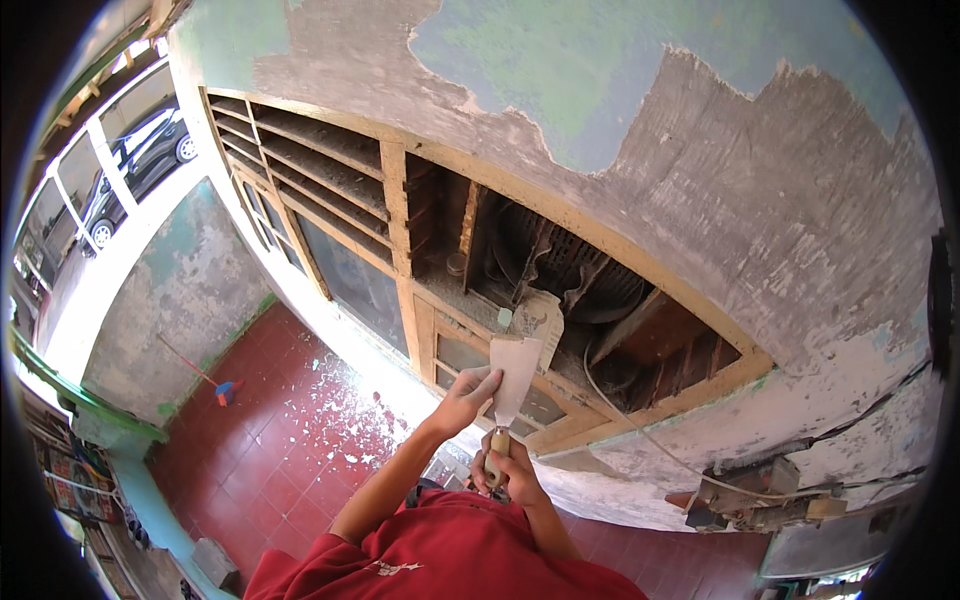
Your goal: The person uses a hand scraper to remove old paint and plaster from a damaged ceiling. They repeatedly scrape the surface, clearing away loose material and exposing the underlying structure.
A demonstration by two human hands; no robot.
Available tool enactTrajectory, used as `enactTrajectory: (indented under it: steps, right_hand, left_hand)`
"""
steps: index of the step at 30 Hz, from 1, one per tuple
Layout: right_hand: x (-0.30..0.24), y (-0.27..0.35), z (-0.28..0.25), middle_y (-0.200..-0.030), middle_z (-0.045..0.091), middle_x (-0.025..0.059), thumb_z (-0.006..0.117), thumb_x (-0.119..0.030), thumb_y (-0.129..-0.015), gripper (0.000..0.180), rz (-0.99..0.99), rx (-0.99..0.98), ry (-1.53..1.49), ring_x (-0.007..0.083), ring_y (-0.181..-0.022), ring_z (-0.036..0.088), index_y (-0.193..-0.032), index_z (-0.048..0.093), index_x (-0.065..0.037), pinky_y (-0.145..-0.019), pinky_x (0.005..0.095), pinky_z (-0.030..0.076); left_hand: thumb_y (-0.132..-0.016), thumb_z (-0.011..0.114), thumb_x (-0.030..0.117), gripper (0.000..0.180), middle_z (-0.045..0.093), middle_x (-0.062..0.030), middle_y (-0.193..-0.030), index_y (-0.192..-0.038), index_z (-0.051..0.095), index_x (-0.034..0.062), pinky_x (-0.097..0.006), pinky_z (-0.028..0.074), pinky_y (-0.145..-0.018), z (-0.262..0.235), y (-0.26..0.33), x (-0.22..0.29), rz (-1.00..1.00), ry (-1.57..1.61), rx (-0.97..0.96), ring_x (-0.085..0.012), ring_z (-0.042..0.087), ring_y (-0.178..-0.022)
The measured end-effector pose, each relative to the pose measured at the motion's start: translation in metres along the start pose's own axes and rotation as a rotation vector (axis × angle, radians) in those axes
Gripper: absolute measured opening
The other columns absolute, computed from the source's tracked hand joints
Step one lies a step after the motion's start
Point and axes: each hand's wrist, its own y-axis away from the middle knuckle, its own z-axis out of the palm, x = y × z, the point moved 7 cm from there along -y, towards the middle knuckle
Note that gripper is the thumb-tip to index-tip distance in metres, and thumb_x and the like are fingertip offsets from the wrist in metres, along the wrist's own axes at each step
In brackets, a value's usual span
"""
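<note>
A wide-bladed scraper (516, 372) is held upright in front of my chest, its pale blade pointing away from me. My right hand (516, 472) is closed round its light wooden handle. On the blade's left edge, my left hand (466, 398) grips with the thumb on the near face and the other fingers partly hidden. Just beyond the blade tip, a pale, ragged-edged piece (541, 318) rests at the sill of an opening in the wooden window frame (402, 215). Ahead stands a wall (745, 190) with blue-green paint peeled off in large patches.
Inside the opening sits a dusty round fan housing (600, 290). A cable (640, 432) hangs from it toward a cluttered ledge (765, 490) at right. White paint flakes (345, 415) litter the red tiled floor (265, 450). A broom (226, 392) lies near the low wall at left.
</note>
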Motion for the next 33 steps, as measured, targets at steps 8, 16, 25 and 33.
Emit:
enactTrajectory:
  steps: [8,16,25,33]
  right_hand:
    - [-0.049,-0.028,0.011,-0.067,0.051,0.0096,0.048,-0.039,-0.092,0.037,-0.224,0.059,-0.119,0.0186,-0.048,0.048,-0.093,0.048,-0.002,-0.044,0.0287,0.04]
    - [-0.126,-0.07,0.053,-0.057,0.038,0.0002,0.031,-0.048,-0.096,0.043,-0.378,-0.027,-0.166,0.0083,-0.036,0.029,-0.104,0.046,-0.008,-0.034,0.0234,0.024]
    - [-0.148,-0.081,0.055,-0.053,0.03,-0.0028,0.029,-0.05,-0.096,0.038,-0.351,0.066,-0.216,0.0071,-0.034,0.021,-0.091,0.041,-0.015,-0.033,0.0225,0.019]
    - [-0.15,-0.089,0.05,-0.053,0.029,-0.0024,0.029,-0.053,-0.096,0.039,-0.35,0.088,-0.181,0.0079,-0.034,0.02,-0.089,0.039,-0.016,-0.033,0.0242,0.019]
  left_hand:
    - [-0.098,0.042,0.024,0.035,0.055,-0.0002,-0.07,-0.083,0.057,-0.0041,-0.025,0.04,-0.063,0.013,-0.025,0.069,0.238,-0.24,-0.025,-0.0075,0.047,-0.069]
    - [-0.097,0.042,0.027,0.034,0.049,0.0018,-0.059,-0.084,0.057,-0.0007,-0.019,0.029,-0.038,0.036,-0.065,0.17,0.28,-0.044,-0.087,-0.0025,0.04,-0.046]
    - [-0.096,0.043,0.034,0.039,0.057,-0.0033,-0.061,-0.084,0.055,-0.0016,-0.018,0.035,-0.028,0.045,-0.088,0.184,0.207,-0.094,-0.088,-0.0053,0.049,-0.041]
    - [-0.097,0.041,0.037,0.041,0.06,-0.0049,-0.065,-0.089,0.055,-0.0009,-0.017,0.03,-0.025,0.04,-0.1,0.175,0.193,-0.093,-0.064,-0.003,0.047,-0.038]
